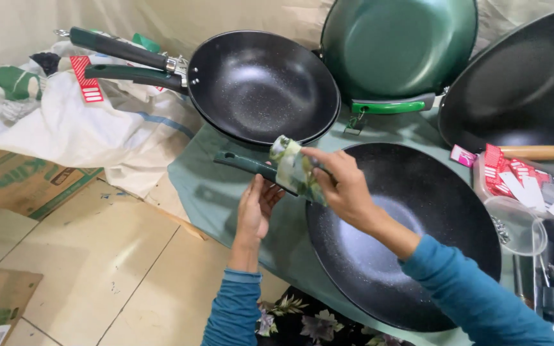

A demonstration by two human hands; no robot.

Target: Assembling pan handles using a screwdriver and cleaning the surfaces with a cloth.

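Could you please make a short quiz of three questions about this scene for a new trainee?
1. True or false: the right hand holds a green patterned sleeve at the handle of the large black pan.
2. What does the left hand touch? A) a white sack B) the pan handle C) a cardboard box
3. Fill in: the pan standing on its edge at the back is ___ in colour.

Key: 1 true; 2 B; 3 green.

The person wore long teal-blue sleeves reaching both wrists; the left hand (256, 210) and right hand (344, 186) were bare, without gloves or rings.
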